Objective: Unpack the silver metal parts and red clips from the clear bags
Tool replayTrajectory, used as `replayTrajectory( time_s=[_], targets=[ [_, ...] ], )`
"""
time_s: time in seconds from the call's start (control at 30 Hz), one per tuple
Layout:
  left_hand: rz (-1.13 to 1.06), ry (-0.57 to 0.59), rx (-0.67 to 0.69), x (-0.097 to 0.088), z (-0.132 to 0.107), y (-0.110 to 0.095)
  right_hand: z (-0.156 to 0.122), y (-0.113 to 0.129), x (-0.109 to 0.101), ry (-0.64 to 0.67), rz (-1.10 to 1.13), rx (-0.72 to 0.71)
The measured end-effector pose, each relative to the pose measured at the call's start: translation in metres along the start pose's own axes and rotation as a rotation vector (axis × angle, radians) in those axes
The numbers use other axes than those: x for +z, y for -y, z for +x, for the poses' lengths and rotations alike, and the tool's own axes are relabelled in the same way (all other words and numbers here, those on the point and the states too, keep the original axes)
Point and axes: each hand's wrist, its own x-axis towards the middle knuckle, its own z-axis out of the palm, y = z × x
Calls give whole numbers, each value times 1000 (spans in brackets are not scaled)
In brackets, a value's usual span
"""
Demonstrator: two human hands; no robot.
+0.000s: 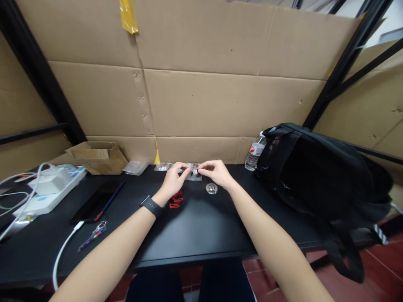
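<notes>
My left hand [175, 178], with a dark watch on its wrist, is closed in a pinch above the far part of the black table [195, 239]. What its fingertips hold is too small to make out. My right hand [217, 172] pinches a small shiny round metal piece [195, 172], close beside the left fingertips. Below the right hand lies a silver metal disc [211, 188] with a raised centre. Red cord [175, 200] is loosely coiled under the left hand. Behind the hands are small clear plastic packets [163, 167], partly hidden by the fingers.
A phone [97, 201], a keyring [93, 235], a white power strip [53, 191], an open cardboard box [99, 157] and a clear bag [135, 167] are on the left. A water bottle [255, 153] and black backpack [321, 180] stand right. Cardboard [204, 105] walls the back.
</notes>
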Motion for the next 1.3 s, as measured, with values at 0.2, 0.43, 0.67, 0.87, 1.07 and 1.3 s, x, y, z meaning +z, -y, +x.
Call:
replayTrajectory(
  time_s=[0.2, 0.43, 0.67, 0.87, 1.07, 1.3],
  targets=[
    [-97, -68, -28, 4, -1, -6, -1, -2, 25, -129, 187, -7],
    [-62, -70, -38, 4, -1, -1, -4, -2, 32, -88, 295, 56],
    [-27, -74, -37, 6, -2, 4, -4, -10, 33, -62, 327, 86],
    [-8, -79, -27, 8, -3, 5, -3, -13, 31, -78, 320, 22],
    [50, -47, 13, 4, -4, -1, -4, -11, 29, -17, 292, 56],
    [303, 223, 58, -5, -3, 9, 1, -18, 14, -98, 120, -8]
  ],
)
